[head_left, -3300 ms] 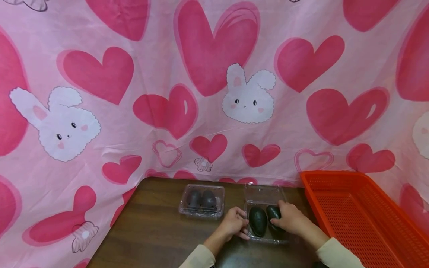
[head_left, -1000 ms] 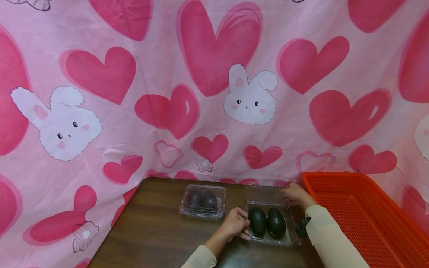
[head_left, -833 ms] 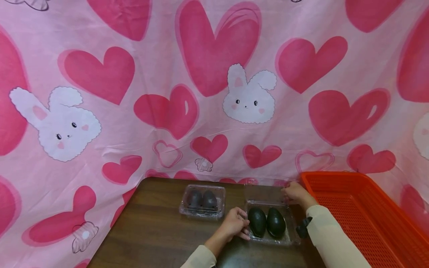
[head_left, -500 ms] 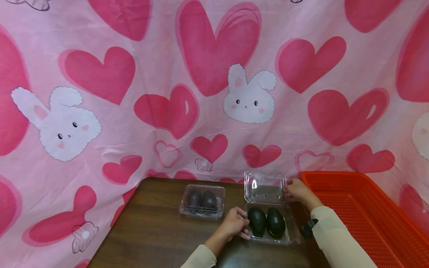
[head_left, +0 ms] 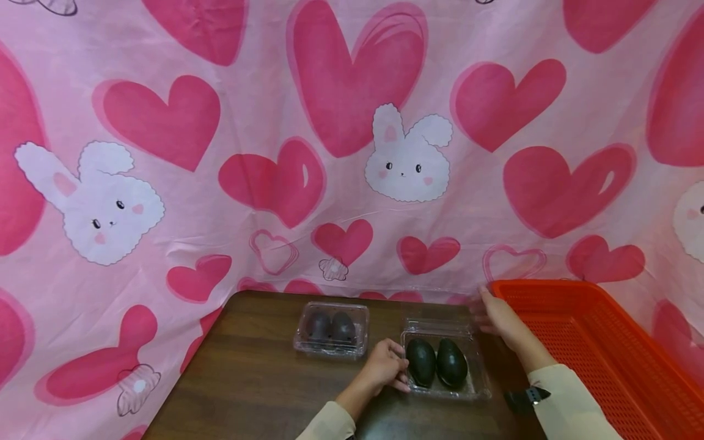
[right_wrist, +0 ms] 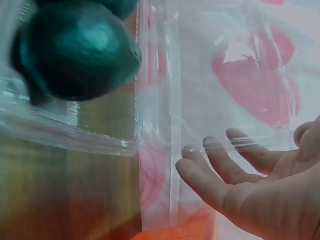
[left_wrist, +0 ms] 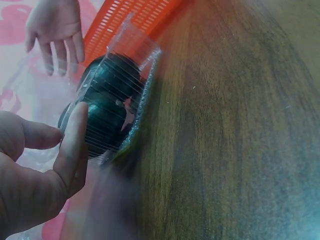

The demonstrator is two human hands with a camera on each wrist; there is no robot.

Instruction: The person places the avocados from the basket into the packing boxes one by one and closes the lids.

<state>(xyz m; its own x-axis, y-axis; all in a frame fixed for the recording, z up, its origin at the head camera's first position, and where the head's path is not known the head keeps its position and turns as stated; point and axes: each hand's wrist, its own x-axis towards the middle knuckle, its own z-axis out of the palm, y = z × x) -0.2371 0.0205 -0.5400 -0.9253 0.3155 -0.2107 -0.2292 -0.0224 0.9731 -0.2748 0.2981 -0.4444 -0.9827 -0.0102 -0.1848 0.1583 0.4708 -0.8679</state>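
Woodgrain ran dark and smooth under my sleeves, a brown counter (head_left: 247, 379) with a rounded far corner. My left hand (head_left: 385, 366) rested at the near left edge of the open clamshell (head_left: 477, 386), fingers (left_wrist: 75, 135) loosely curled against its thin ribbed plastic wall, pressing rather than clasping it. Two avocados (head_left: 436, 363) lay side by side in that clear tray, dark green, egg-shaped and faintly glossy. My right hand (head_left: 497, 315) hovered just past the tray's far right corner, fingers (right_wrist: 215, 170) straight and spread, released and gripping nothing; the transparent lid (head_left: 437, 325) lay close by them, though I could not tell whether they touched it. Left of the tray and a little farther off sat a closed clamshell (head_left: 332, 330) with two more dark fruits, hazy through the lid. Beside my right arm stood an orange basket (head_left: 605, 360) of perforated plastic. Behind everything hung a pink cloth (head_left: 352, 153) printed with hearts and white rabbits.
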